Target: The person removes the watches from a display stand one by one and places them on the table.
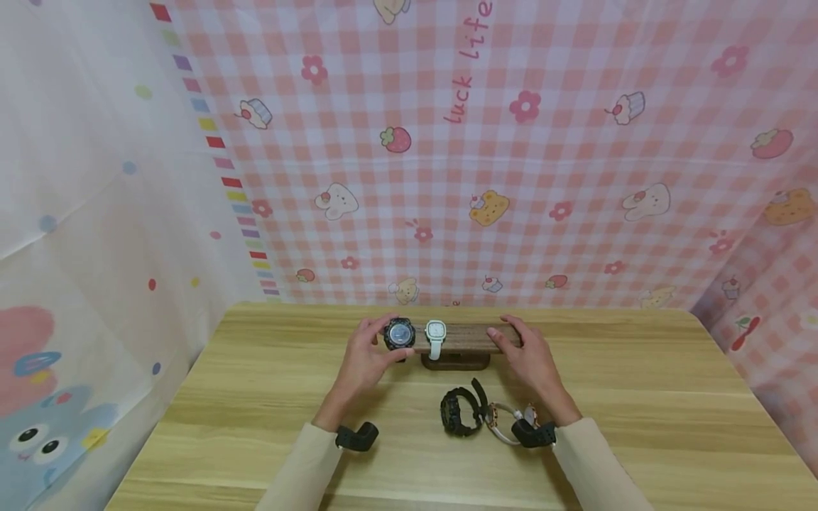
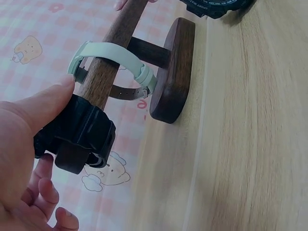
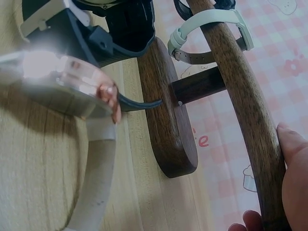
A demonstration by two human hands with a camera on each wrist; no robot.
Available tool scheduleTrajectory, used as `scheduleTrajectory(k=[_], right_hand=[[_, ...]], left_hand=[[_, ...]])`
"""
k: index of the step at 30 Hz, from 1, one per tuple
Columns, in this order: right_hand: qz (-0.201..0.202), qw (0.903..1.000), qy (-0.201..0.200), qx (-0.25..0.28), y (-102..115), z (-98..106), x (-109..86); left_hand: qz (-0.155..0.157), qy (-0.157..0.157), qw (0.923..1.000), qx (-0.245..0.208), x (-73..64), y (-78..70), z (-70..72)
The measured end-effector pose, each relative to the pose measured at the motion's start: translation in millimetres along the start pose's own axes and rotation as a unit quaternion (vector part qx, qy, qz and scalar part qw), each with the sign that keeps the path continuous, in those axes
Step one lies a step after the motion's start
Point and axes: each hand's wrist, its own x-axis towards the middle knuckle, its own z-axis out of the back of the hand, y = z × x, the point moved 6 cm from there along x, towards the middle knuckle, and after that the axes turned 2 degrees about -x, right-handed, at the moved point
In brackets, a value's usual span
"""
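- Well, the left hand (image 1: 369,362) has its thumb and fingers around the black sports watch (image 1: 400,333), looped over one end of the wooden stand (image 1: 469,339).
- The right hand (image 1: 532,356) grips the bar's other end; steady counter-pressure there should, I judge, prevent tipping while the strap is squared.
- No box or tray shows; the bar also bears a pale watch (image 1: 436,331), while a second black watch (image 1: 452,411) lies on the table (image 1: 255,397).

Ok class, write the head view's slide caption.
Left grip holds round black watch, right grip the brown wooden bar bearing square pale watch.
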Motion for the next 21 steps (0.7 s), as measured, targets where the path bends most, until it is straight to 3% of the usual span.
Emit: scheduleTrajectory(k=[10, 21], right_hand=[[0.022, 0.9997, -0.012, -0.001, 2, 1, 1.5], [0.013, 0.9998, -0.013, 0.002, 1, 1, 1.3]], left_hand=[[-0.007, 0.000, 1.0000, -0.002, -2.1, 2.8, 5.6], [-0.006, -0.025, 0.9997, 0.002, -10.3, 0.7, 17.1]])
